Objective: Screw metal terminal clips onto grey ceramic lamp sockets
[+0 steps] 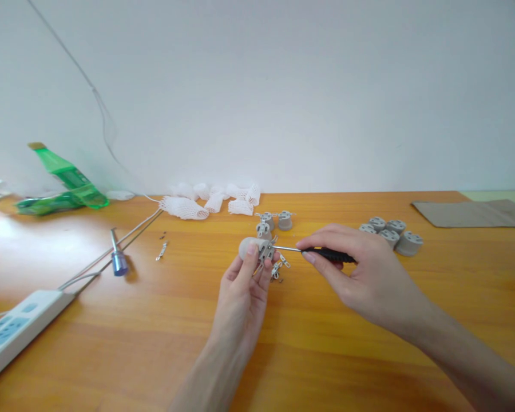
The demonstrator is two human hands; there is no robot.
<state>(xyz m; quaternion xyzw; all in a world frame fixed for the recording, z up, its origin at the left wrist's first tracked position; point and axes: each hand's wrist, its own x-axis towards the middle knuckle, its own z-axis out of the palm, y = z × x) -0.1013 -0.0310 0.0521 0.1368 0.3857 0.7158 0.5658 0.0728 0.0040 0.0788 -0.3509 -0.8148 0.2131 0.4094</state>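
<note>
Where an orange-brown wooden table point(369, 343) meets a plain white wall point(283, 86), a power strip point(17, 329) lies at the left edge. A green bottle point(68, 180) and white foam nets point(210, 200) sit at the back, and spare sockets point(390, 232) cluster to the right. The left hand point(240, 292) rises from below, fingers closed around a grey socket point(253, 248) just above the table. The right hand point(360, 269) reaches in from the right, fingers pinched on a screwdriver point(326, 253) whose metal tip touches that socket.
</note>
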